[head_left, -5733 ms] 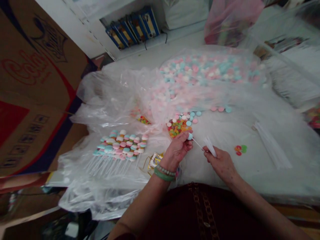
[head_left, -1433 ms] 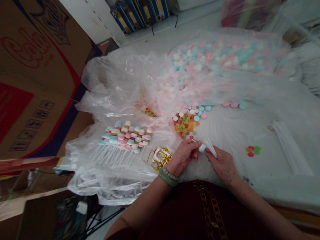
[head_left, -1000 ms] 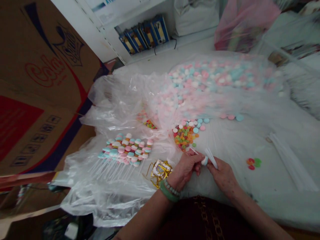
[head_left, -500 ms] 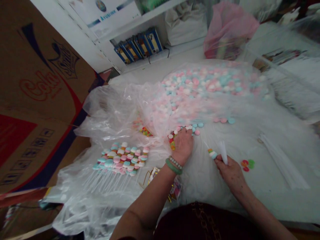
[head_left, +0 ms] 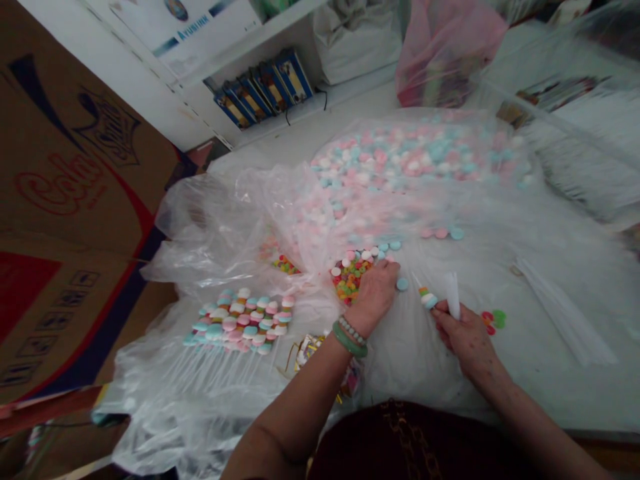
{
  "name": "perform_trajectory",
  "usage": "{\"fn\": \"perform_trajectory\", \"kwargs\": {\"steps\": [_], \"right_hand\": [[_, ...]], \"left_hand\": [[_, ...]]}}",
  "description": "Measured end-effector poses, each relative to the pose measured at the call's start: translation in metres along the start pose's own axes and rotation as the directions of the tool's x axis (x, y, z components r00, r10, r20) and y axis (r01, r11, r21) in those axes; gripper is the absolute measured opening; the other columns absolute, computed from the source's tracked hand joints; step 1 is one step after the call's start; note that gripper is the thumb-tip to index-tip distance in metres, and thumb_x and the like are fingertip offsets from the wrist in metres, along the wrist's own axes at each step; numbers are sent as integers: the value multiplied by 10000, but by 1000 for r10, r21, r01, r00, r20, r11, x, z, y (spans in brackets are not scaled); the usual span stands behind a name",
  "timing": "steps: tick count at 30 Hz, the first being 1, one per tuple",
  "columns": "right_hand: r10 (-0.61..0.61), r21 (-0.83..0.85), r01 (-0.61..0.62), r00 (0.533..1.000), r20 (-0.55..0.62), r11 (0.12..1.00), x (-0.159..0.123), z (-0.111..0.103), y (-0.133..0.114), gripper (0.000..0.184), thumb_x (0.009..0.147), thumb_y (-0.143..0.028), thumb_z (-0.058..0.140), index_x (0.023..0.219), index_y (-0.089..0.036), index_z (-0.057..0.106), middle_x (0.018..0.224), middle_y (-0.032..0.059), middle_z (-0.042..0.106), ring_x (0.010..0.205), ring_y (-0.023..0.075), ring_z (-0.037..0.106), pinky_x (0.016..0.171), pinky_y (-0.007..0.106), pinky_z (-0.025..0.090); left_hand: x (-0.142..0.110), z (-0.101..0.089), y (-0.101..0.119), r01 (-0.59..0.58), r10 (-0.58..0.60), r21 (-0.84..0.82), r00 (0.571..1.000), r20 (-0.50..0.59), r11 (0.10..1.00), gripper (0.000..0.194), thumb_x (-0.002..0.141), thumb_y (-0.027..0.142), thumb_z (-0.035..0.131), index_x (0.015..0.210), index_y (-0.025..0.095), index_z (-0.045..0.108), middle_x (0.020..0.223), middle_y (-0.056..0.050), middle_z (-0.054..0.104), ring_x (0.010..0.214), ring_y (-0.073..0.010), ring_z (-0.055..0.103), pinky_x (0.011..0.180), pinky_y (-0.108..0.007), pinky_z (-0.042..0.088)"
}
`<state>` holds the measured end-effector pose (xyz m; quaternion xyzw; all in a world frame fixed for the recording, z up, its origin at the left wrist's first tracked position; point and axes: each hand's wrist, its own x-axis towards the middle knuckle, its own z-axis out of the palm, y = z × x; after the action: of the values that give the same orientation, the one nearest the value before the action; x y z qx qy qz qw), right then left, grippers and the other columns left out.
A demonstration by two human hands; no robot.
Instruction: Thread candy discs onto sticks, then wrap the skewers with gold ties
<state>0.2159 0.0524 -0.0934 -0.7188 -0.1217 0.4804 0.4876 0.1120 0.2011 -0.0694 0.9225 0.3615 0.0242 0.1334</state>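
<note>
My left hand point(head_left: 376, 292), with a beaded and a green bracelet at its wrist, is closed over the edge of the loose sweets. A blue marshmallow point(head_left: 401, 285) sits at its fingertips, seemingly pinched; the contact is partly hidden. Beside the hand lie colourful gummy rings point(head_left: 350, 275) and pink, white and blue marshmallows point(head_left: 369, 254). Closed around a candy skewer point(head_left: 427, 298) is my right hand point(head_left: 466, 337); the skewer carries gummy rings and marshmallow near its tip. A white strip-like bundle point(head_left: 453, 295) stands up from the same hand.
Finished-looking marshmallow skewers point(head_left: 240, 321) lie in a row on the left. Clear plastic bags point(head_left: 200, 220) spread over the table, one holding many marshmallows point(head_left: 425, 153). Several gummy rings point(head_left: 493, 321) and white sticks point(head_left: 565, 310) lie at right. A cardboard box point(head_left: 75, 200) stands left.
My left hand has shifted right and its fingers have curled in, uncovering more gummy rings. A blue marshmallow now shows at its fingertips. My right hand still holds the skewer.
</note>
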Motion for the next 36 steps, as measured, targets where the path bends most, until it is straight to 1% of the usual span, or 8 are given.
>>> {"fn": "perform_trajectory", "kwargs": {"steps": [5,11,13,18,23,27,32,36], "right_hand": [[3,-2,-3,1000,-24,1000,1,1,2,228,659,-408,596,716,-195,538,455,-70,400,376,96,378,363,218,274],[12,88,-10,999,-32,996,0,1,2,230,652,-396,615,737,-198,536,456,-79,398,377,87,362,357,208,254],[8,119,-5,999,-32,993,0,2,2,229,650,-393,619,733,-199,531,453,-83,392,374,83,354,354,205,244],[4,101,1,999,-45,995,0,2,1,225,662,-396,622,731,-200,536,450,-82,397,367,83,353,347,208,248],[-17,106,24,998,-60,994,-2,2,-1,230,648,-399,629,727,-199,547,449,-76,418,364,88,368,343,213,255],[-32,57,37,997,-75,998,-1,3,-2,253,640,-428,634,699,-196,554,434,-69,420,348,93,366,339,227,258],[-54,26,56,997,-59,998,-1,-2,1,256,667,-442,607,718,-196,557,458,-60,434,369,105,387,357,234,271],[-145,-174,139,989,-20,975,-8,-8,0,251,709,-437,558,731,-190,602,483,-36,463,433,133,441,422,250,325]], "left_hand": [[18,-3,-1,83,-84,159,996,-3,984,219,914,200,359,971,176,569,1039,-71,551,801,-166,541,692,-285,405],[10,-10,4,139,-136,25,987,-89,990,143,900,254,441,901,175,560,988,-59,559,898,-173,535,759,-280,417],[-2,-6,8,85,-88,-27,990,-113,996,158,913,268,427,930,179,556,969,-51,567,909,-167,538,776,-276,425],[-27,16,15,-143,143,23,990,6,990,221,924,199,380,1068,167,545,1046,-69,604,957,-168,567,847,-296,453],[-36,26,7,-264,264,81,965,10,961,405,910,112,346,1311,120,403,1354,-146,461,1161,-202,495,990,-354,403],[-35,25,-1,-292,292,-24,956,14,956,415,915,130,337,1323,149,411,1348,-120,474,1189,-190,475,1017,-354,389],[-28,21,1,-193,200,-159,980,24,968,412,889,120,369,1282,183,477,1164,-98,574,1073,-180,544,931,-331,450],[-21,12,-4,78,-121,-420,990,-76,904,418,862,162,436,1277,191,481,976,-64,630,896,-168,597,838,-326,487]]}}
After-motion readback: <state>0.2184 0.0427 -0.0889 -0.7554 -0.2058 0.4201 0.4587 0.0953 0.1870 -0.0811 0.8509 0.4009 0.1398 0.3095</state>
